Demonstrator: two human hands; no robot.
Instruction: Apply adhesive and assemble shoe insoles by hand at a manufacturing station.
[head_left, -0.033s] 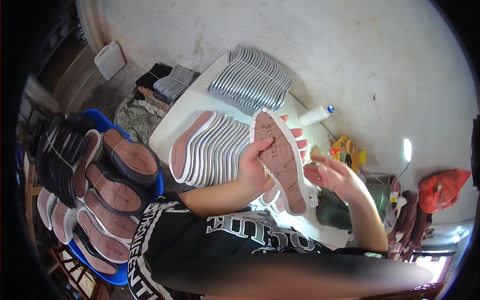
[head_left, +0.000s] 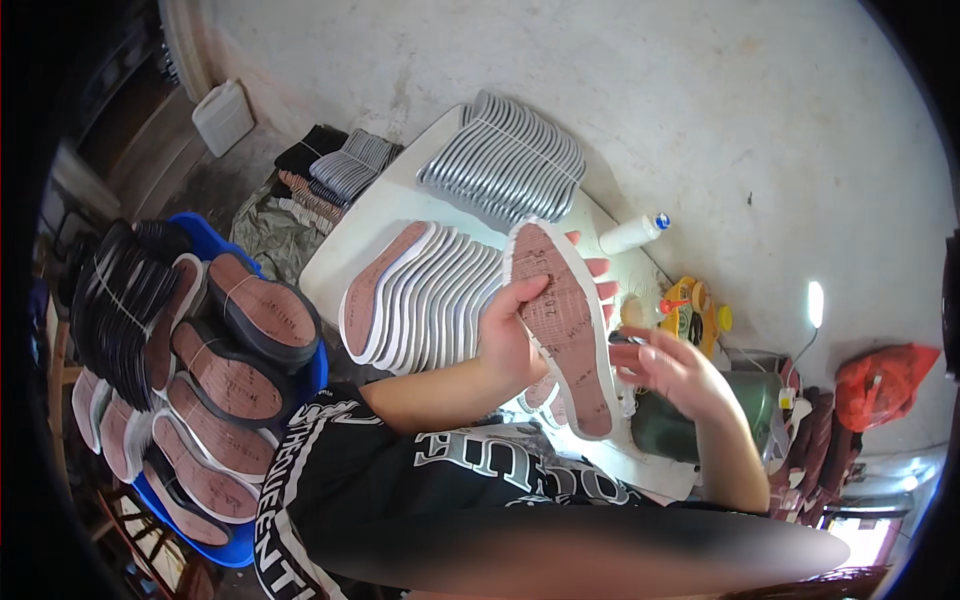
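Observation:
My left hand [head_left: 512, 335] holds a brown shoe insole [head_left: 570, 335] with a white rim and marks on its face. The thumb presses on the face, and the fingers wrap behind to the far edge. My right hand [head_left: 685, 375] is beside the insole's right edge, its fingers curled round a small dark thing I cannot make out. On the white table [head_left: 350, 215], left of the insole, a row of white-edged insoles [head_left: 425, 300] leans together. More insoles [head_left: 545, 395] show partly under my left wrist.
Farther back stands a bundle of silver-grey insoles [head_left: 505, 150]. A white thread cone [head_left: 635, 233] and a yellow container [head_left: 695, 310] stand to the right, by a green machine-like body [head_left: 665, 425]. At left, a blue tub [head_left: 320, 375] holds tied insoles; a white jug [head_left: 222, 118] stands behind.
My right hand has shifted slightly down, with its fingers more curled. A small dark thing now shows at its fingertips. The insole's lower end has dropped a little.

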